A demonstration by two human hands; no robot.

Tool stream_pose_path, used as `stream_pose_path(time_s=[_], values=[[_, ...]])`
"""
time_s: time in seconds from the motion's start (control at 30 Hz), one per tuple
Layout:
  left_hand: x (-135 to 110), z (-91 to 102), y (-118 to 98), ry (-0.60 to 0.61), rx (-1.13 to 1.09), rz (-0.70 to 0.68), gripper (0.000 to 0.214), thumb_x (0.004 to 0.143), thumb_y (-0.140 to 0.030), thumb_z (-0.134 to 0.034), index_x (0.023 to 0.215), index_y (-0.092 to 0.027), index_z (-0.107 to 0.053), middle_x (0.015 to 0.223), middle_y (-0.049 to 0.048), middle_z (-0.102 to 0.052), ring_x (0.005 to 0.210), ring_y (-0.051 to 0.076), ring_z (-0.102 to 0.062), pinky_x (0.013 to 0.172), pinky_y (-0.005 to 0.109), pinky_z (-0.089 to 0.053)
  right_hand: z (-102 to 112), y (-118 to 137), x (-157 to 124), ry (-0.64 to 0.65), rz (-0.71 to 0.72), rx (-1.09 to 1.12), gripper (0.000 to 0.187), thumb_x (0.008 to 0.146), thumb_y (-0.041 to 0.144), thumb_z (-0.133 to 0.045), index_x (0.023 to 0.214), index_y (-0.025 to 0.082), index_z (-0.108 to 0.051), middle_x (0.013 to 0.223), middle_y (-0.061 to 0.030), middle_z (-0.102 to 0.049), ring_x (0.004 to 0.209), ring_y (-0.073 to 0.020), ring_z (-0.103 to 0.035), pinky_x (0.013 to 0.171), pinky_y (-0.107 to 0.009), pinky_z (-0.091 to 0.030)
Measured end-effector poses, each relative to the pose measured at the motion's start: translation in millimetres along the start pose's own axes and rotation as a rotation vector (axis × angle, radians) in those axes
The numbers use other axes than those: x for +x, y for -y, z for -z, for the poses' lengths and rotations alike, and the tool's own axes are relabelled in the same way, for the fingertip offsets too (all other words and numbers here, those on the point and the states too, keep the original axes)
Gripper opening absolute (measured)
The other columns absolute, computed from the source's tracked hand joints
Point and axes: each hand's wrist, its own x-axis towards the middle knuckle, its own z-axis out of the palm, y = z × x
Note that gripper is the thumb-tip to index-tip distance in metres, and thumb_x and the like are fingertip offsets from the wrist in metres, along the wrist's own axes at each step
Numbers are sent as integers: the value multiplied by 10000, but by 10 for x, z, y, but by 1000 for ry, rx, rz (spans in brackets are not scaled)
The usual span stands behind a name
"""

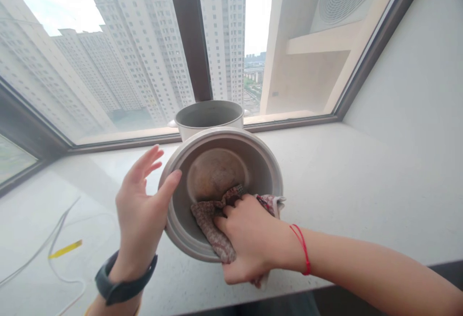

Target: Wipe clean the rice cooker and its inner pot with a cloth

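A round grey metal inner pot [219,161] is tilted on the white windowsill, its mouth turned toward me and brown marks on its bottom. My right hand [253,239] is closed on a red-brown patterned cloth [213,226] and presses it against the pot's lower inner wall. Part of the cloth hangs over the right rim. At the pot's left side is my left hand [144,200], its thumb lying over the rim and its other fingers stretched out apart, beside the outer wall. The underside of the pot is hidden.
Directly behind the pot stands a white round container [210,118] with small side handles, close to the window frame [193,41]. On the left of the windowsill [343,185] lies a white cable [52,248] with a yellow tag [65,249]. The sill's front edge runs near me.
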Motion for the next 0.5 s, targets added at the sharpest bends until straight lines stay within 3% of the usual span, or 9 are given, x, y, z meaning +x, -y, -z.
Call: stream_pose_path(time_s=[0.07,0.2,0.27,0.37,0.5], values=[[-219,66,209,-148,160,-108,731,728,-366,-813,1402,-304,-537,1291,46,-590,1060,224,-587,928,316,-477,-6,14,14,2,-17,17,528,646,613,-631,929,172,-694,851,-122,-729,722,-302,-666,689,-421,-457],[-732,139,673,-88,152,-31,785,839,-495,-683,1493,-162,-404,1090,100,-663,904,239,-651,828,359,-526,-13,28,35,13,-30,52,544,661,610,-607,970,170,-690,880,-130,-727,741,-307,-670,687,-421,-459],[-911,106,775,-68,183,4,762,878,-483,-640,1504,-133,-383,1049,111,-691,932,258,-672,832,362,-538,-13,40,45,12,-33,59,535,668,595,-598,977,168,-688,879,-129,-724,743,-305,-669,692,-424,-460],[-976,7,723,-133,267,15,716,913,-479,-585,1497,-102,-412,1105,142,-699,1014,274,-671,856,346,-543,-18,67,61,3,-44,60,533,676,576,-588,1008,169,-682,899,-130,-722,760,-309,-670,694,-427,-462],[-779,-45,512,-216,290,21,711,892,-528,-576,1434,-70,-519,1118,152,-705,945,258,-685,765,302,-566,-2,86,57,23,-24,67,575,690,602,-583,1057,167,-666,940,-133,-716,782,-311,-669,698,-432,-470]])
